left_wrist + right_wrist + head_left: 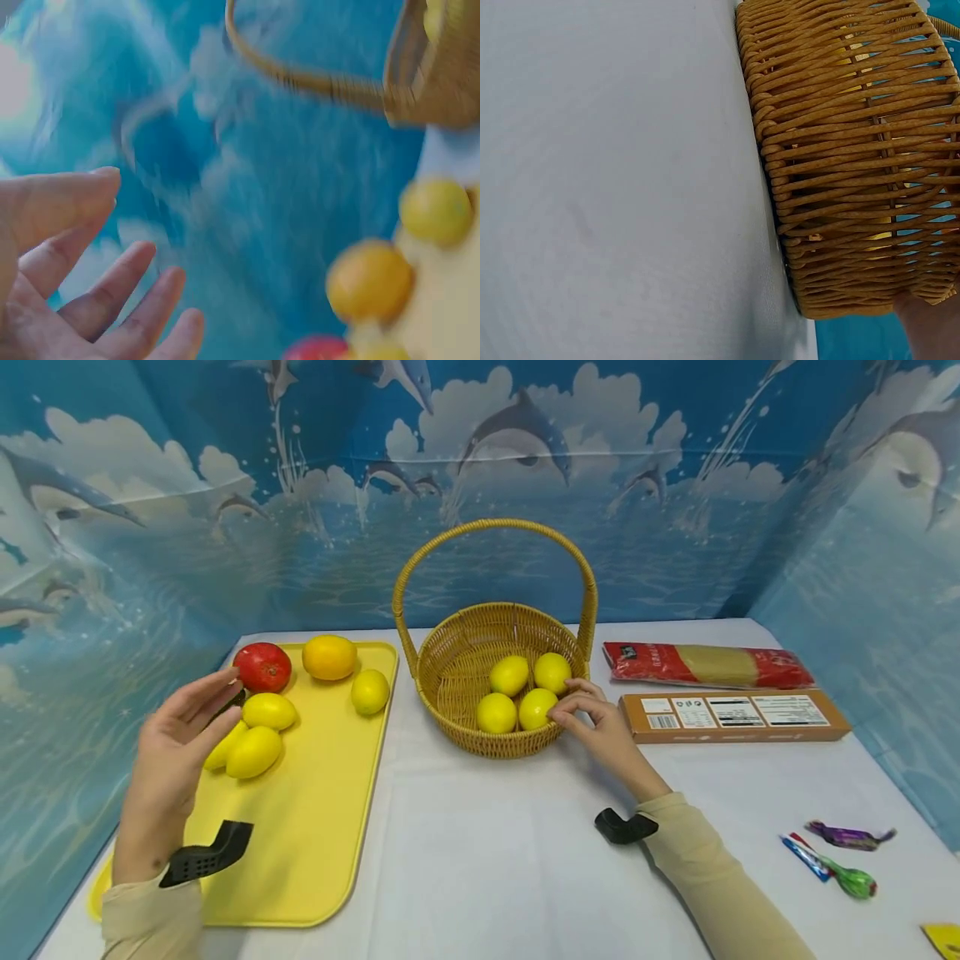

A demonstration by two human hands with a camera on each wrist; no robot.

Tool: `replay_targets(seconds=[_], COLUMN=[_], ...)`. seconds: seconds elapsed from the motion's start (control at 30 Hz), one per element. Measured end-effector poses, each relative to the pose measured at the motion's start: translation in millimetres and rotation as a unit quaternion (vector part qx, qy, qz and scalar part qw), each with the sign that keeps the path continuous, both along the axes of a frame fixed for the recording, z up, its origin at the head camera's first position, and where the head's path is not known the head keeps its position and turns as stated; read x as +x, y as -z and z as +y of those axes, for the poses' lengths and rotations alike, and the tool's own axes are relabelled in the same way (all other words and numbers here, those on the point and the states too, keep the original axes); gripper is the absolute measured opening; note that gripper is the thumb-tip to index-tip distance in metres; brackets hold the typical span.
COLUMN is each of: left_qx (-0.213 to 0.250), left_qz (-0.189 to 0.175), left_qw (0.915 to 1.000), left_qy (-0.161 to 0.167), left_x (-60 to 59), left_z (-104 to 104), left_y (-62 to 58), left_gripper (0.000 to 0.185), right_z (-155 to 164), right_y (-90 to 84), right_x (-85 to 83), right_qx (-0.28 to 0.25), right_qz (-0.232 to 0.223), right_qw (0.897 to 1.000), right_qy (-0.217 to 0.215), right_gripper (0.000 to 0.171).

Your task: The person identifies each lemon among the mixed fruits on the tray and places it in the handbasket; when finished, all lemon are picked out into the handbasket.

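My left hand (171, 760) is raised over the left side of a yellow tray (307, 852), fingers and thumb spread apart with nothing between them. Close to it lie several lemons (253, 752), a red round fruit (262, 667) and a dark thing mostly hidden by the fingers. An orange-yellow fruit (329, 657) and another lemon (370, 692) are near the tray's far right corner. The right hand (600, 731) grips the front right rim of a wicker basket (855, 165), its fingertips beside a lemon (537, 709). Several lemons sit inside the basket.
Right of the basket lie a red packet (705, 665) and a long brown box (735, 717). Wrapped sweets, among them a purple one (847, 836) and a green lollipop (853, 882), lie at the right. A dolphin-print curtain (480, 468) hangs behind the white table.
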State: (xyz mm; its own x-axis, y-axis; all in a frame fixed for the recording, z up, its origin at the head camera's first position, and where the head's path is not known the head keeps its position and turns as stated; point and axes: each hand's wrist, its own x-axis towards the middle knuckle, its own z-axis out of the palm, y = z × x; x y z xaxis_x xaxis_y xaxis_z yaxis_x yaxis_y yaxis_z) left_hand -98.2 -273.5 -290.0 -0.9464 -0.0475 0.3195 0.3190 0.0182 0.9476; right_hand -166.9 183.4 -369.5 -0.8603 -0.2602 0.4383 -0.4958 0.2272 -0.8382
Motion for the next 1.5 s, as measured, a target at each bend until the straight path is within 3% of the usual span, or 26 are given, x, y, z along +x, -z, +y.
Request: replay_targets(seconds=[0.23, 0.33, 0.47, 0.6, 0.7, 0.8, 0.87, 0.97, 1.07, 1.13, 1.2, 1.23, 1.3, 1.4, 1.5], left_qx=[0.049, 0.104, 0.174, 0.181, 0.13, -0.003, -0.118, -0.264, -0.342, -0.368, -0.374, -0.366, -0.333, -0.265, -0.198], left_qz=[-0.068, -0.078, -0.077, -0.087, -0.106, -0.153, -0.186, -0.214, -0.211, -0.214, -0.222, -0.23, -0.243, -0.235, -0.202], left_qw=[0.9954, 0.9909, 0.9817, 0.979, 0.9853, 0.9882, 0.9753, 0.9403, 0.915, 0.9042, 0.8989, 0.8998, 0.9098, 0.9345, 0.959], left_qy=[-0.046, -0.037, 0.006, 0.036, 0.036, 0.01, -0.006, -0.017, -0.029, -0.039, -0.05, -0.054, -0.053, -0.037, 0.008], left_x=[16.8, 18.1, 15.8, 11.5, 7.9, 4.3, -0.3, -10.5, -22.5, -28.4, -32.1, -32.9, -33.0, -32.1, -33.2], left_z=[-57.2, -70.3, -78.4, -81.3, -81.3, -74.3, -65.6, -49.6, -35.4, -28.6, -23.9, -22.1, -18.5, -10.3, 4.5], left_y=[56.4, 74.4, 88.9, 98.0, 101.1, 96.1, 89.6, 81.4, 80.1, 81.6, 83.3, 83.5, 81.7, 73.3, 58.3], left_gripper=[0.048, 0.047, 0.045, 0.044, 0.045, 0.051, 0.058, 0.072, 0.076, 0.077, 0.078, 0.08, 0.083, 0.082, 0.076], right_z=[0.5, -0.2, -0.8, -0.4, -0.2, -0.1, -0.3, -0.8, -1.1, -1.4, -2.0, -2.3, -2.7, -2.6, -1.3], right_y=[2.1, 2.3, 1.0, -1.3, -2.2, -1.8, -1.3, 0.1, 0.8, 1.2, 1.5, 1.6, 1.6, 1.0, 0.3], right_x=[-1.3, -1.7, -2.4, -3.6, -4.0, -4.0, -3.8, -3.7, -3.2, -2.8, -2.4, -2.1, -1.8, -1.3, -1.1], right_qx=[-0.001, -0.003, -0.005, -0.002, -0.003, -0.005, -0.006, -0.007, -0.008, -0.009, -0.008, -0.007, -0.007, -0.006, -0.007], right_qz=[-0.004, -0.003, -0.001, -0.001, -0.001, 0.001, 0.0, -0.001, 0.001, 0.003, 0.006, 0.007, 0.008, 0.009, 0.011], right_qw=[1.0, 1.0, 1.0, 1.0, 1.0, 1.0, 1.0, 1.0, 1.0, 1.0, 1.0, 1.0, 1.0, 1.0, 1.0], right_qy=[0.0, -0.002, 0.001, 0.004, 0.004, 0.001, 0.0, -0.002, -0.001, 0.0, -0.002, -0.003, -0.004, -0.002, 0.002], right_gripper=[0.006, 0.006, 0.007, 0.007, 0.007, 0.007, 0.007, 0.008, 0.008, 0.008, 0.007, 0.007, 0.008, 0.007, 0.007])
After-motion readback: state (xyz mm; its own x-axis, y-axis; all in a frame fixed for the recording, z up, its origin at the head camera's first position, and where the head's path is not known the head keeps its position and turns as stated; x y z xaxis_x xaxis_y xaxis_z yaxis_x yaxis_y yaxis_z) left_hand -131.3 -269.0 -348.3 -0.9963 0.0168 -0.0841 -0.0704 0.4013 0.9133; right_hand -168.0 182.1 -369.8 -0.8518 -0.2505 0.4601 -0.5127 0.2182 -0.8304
